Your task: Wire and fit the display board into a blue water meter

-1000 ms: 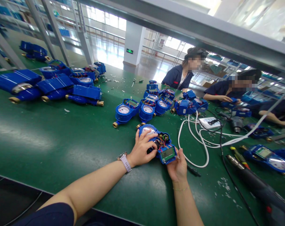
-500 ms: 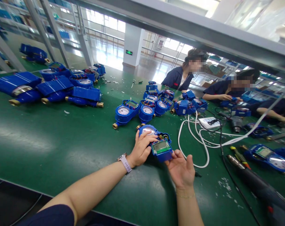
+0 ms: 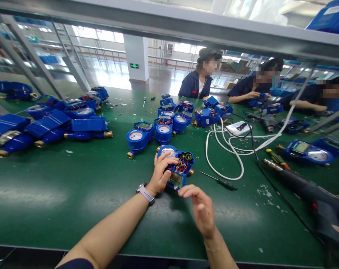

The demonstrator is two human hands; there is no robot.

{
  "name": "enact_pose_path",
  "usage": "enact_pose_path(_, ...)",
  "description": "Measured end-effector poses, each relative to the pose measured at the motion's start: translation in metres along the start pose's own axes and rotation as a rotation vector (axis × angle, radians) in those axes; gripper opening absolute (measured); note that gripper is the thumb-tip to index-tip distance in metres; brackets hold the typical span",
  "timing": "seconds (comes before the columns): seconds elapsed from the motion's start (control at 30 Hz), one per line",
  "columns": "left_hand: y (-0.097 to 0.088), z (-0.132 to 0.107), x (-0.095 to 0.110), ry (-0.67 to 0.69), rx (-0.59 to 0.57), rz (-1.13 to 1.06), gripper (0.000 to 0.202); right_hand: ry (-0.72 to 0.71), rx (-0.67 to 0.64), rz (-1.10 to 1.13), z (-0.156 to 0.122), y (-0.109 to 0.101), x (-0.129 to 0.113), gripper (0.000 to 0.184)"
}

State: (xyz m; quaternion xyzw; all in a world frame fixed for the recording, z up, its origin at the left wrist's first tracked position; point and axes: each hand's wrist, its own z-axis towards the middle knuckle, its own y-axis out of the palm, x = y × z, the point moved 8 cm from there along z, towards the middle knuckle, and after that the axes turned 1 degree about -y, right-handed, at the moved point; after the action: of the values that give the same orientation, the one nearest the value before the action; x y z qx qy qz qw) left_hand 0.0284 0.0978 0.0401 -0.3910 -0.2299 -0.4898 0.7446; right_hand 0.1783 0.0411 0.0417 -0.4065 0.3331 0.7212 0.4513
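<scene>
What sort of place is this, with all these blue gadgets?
Probably a factory assembly floor, perhaps for water meters. Three things suggest it: an opened blue meter with exposed wiring by the person's left hand, more blue meters grouped on the green workbench, and co-workers on its far side.

Beyond your green table [image 3: 102, 213] stands a pale pillar [image 3: 137, 48], a lit green sign [image 3: 134, 66] on its front. To the pillar's left and right you have bright windows [image 3: 110, 36]. The floor [image 3: 104, 73] shines with reflected light beside the pillar. A grey beam [image 3: 169, 27] crosses before its top, and slanting metal posts [image 3: 77, 74] stand left of it.
</scene>
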Motion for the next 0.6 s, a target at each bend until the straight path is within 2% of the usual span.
enact_pose_path(0.17, -0.006, -0.005, -0.002, -0.004, -0.007, -0.015, 0.06, -0.015, -0.171, -0.207, -0.013, 0.023, -0.001, 0.043)
enact_pose_path(0.33, -0.013, -0.011, -0.002, -0.053, 0.054, -0.156, 0.06, 0.051, -0.183, -0.335, -0.026, 0.027, 0.013, 0.043)
enact_pose_path(0.4, -0.018, -0.011, -0.005, -0.127, 0.134, -0.361, 0.06, 0.102, -0.152, -0.359, -0.031, 0.025, 0.02, 0.039)
enact_pose_path(0.53, -0.035, -0.016, -0.028, -0.414, 0.401, -1.001, 0.063, 0.205, -0.102, -0.406, -0.039, 0.021, 0.028, 0.021)
enact_pose_path(0.6, -0.042, -0.017, -0.036, -0.515, 0.467, -1.233, 0.062, 0.241, -0.089, -0.418, -0.043, 0.019, 0.031, 0.018)
